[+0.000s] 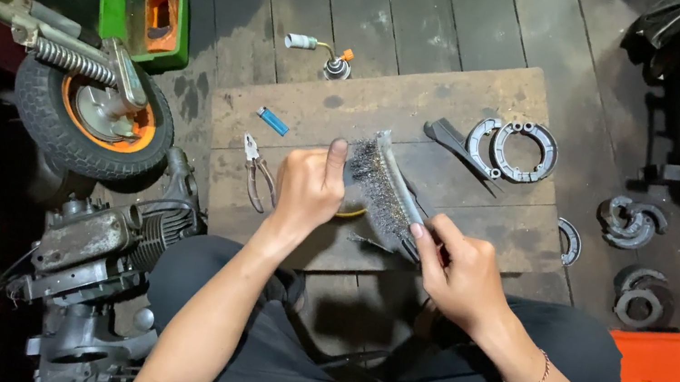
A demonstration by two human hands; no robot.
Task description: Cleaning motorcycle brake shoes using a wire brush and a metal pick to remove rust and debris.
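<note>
My right hand [460,271] grips the handle of a wire brush [382,189], whose steel bristles face left toward my other hand. My left hand [307,185] is closed around a small part, thumb pointing up; a sliver of yellow shows beneath it at the brush's bristles. Both hands hover over a worn wooden board [371,113] lying on the dark plank floor. What the left hand holds is mostly hidden.
Pliers [256,172] and a blue lighter [272,121] lie on the board's left; brake shoes [513,149] sit at its right. A small wheel with orange hub [90,117], an engine [106,239], a green tray [144,13], an orange toolbox [677,378] and more brake shoes [629,221] surround it.
</note>
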